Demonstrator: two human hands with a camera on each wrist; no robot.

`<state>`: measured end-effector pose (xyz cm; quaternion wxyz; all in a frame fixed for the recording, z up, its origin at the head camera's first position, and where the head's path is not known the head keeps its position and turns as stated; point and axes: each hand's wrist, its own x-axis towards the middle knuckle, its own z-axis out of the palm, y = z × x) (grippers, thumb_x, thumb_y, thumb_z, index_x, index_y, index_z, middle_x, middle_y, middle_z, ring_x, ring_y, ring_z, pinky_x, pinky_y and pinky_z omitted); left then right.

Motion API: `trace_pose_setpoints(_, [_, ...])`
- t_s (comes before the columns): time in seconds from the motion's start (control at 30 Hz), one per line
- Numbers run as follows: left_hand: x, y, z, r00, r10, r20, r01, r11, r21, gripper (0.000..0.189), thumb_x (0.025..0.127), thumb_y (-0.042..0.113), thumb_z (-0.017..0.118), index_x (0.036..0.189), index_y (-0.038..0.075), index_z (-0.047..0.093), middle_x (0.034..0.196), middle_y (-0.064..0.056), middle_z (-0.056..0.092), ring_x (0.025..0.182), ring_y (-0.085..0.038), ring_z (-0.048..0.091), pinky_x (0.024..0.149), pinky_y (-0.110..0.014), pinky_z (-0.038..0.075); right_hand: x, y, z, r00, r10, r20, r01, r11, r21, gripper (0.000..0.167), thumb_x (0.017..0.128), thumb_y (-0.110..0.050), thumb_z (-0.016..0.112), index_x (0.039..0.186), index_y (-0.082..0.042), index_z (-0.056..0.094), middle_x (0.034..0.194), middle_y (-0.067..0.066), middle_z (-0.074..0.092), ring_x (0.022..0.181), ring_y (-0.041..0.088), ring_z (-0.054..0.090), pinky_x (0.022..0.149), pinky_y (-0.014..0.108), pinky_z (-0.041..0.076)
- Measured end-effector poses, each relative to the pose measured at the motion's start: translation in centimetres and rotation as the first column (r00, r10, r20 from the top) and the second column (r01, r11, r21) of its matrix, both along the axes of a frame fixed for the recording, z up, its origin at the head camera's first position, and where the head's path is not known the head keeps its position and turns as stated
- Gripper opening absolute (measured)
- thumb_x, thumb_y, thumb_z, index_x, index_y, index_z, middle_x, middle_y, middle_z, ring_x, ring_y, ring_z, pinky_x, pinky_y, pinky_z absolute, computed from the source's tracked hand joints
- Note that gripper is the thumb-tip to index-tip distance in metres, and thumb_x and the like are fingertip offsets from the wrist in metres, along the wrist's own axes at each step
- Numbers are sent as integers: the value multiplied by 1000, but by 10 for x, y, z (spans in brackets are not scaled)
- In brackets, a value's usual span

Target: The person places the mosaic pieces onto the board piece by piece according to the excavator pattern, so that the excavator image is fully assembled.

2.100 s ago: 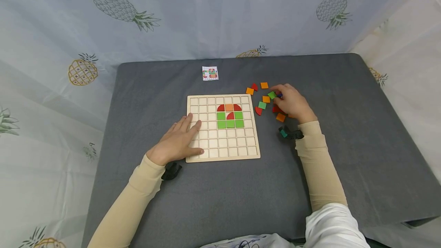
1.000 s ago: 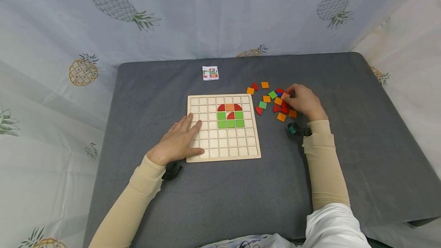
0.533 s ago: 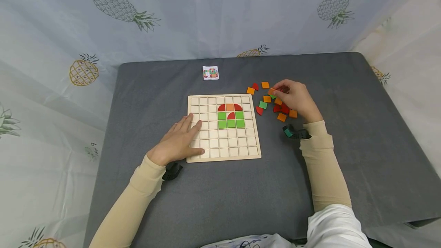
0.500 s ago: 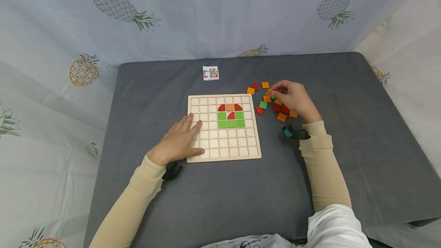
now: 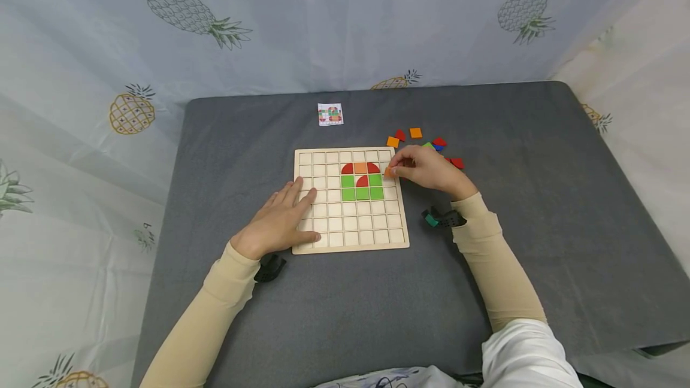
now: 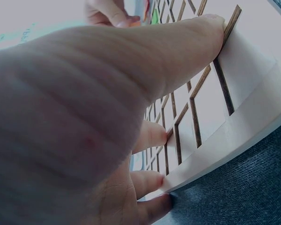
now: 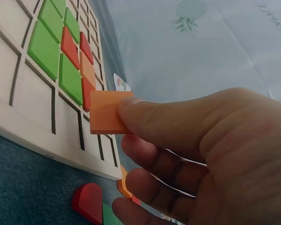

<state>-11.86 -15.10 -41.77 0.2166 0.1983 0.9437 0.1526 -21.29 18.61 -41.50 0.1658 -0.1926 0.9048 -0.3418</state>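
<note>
A pale wooden grid board (image 5: 350,220) lies mid-table with green, red and orange tiles set in its upper right cells. My right hand (image 5: 428,169) pinches an orange square tile (image 7: 105,112) between thumb and fingers, over the board's right edge. In the right wrist view the tile is tilted and apart from the cells. My left hand (image 5: 275,220) rests spread on the board's left edge, thumb and fingertips on the wood. The left wrist view shows its thumb (image 6: 178,51) lying across the grid lines.
A small printed card (image 5: 330,114) with a coloured pattern lies behind the board. Loose tiles lie to the right, among them an orange square (image 5: 415,133) and a red piece (image 5: 439,142); my right hand hides several others. A patterned curtain (image 5: 345,29) hangs behind the grey table (image 5: 366,316).
My right hand took an orange square tile from the loose pile and carried it left to the board's right edge. My left hand has stayed in place on the board.
</note>
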Motion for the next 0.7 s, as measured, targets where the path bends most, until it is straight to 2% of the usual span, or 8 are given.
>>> trace_pose_setpoints(0.23, [0,0,0,1000,-3,-1,3,1000,-5,94,90,46,74,161,8,26,170,-23,5,158,-43,10,126,-60,16,1,-2,-2,999,26,25,-27,999,24,10,98,-18,68,105,-12,73,100,5,72,84,20,57,74,32,47])
trace_pose_setpoints(0.37, [0,0,0,1000,-9,-7,9,1000,-6,94,90,46,73,161,8,26,170,-24,5,157,-43,11,126,-59,17,1,0,-1,996,40,76,-45,997,57,10,98,-19,68,105,-11,72,97,6,71,80,20,55,70,31,46])
trace_pose_setpoints(0.53, [0,0,1,1000,-13,-9,13,1000,-9,93,90,46,73,161,8,26,170,-24,6,157,-43,11,126,-59,17,2,2,0,980,99,171,-112,991,70,9,97,-17,70,102,-11,72,91,7,69,75,19,54,68,30,46])
trace_pose_setpoints(0.7, [0,1,1,1000,-10,-2,10,1000,-8,93,90,46,74,161,8,26,170,-23,5,157,-43,10,126,-59,17,4,-1,2,966,156,206,-172,983,62,8,97,-17,70,101,-11,73,90,5,69,76,18,56,71,31,48])
